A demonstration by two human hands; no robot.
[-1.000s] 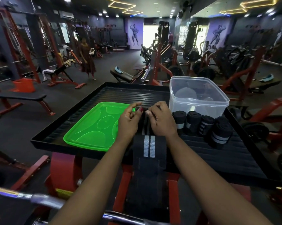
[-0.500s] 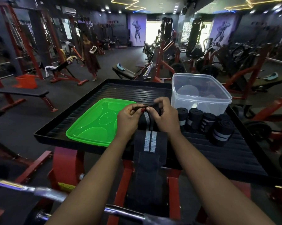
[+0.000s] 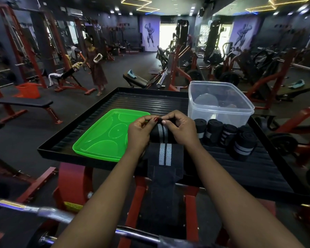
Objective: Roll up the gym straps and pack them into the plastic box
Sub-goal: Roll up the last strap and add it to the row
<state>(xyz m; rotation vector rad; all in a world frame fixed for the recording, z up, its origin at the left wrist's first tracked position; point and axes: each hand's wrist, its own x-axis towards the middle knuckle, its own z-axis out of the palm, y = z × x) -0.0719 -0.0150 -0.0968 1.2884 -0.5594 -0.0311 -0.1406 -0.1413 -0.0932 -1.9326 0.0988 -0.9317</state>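
I have the left hand and the right hand both curled on the rolled end of a black gym strap with two grey stripes, fingertips pinching the top of the roll. It sits mid-way along the near edge of the black ribbed tray, and its loose tail hangs over that edge. The clear plastic box stands by the right edge, with rolled black straps in a row just before it. A flat green plastic lid lies towards the near left corner.
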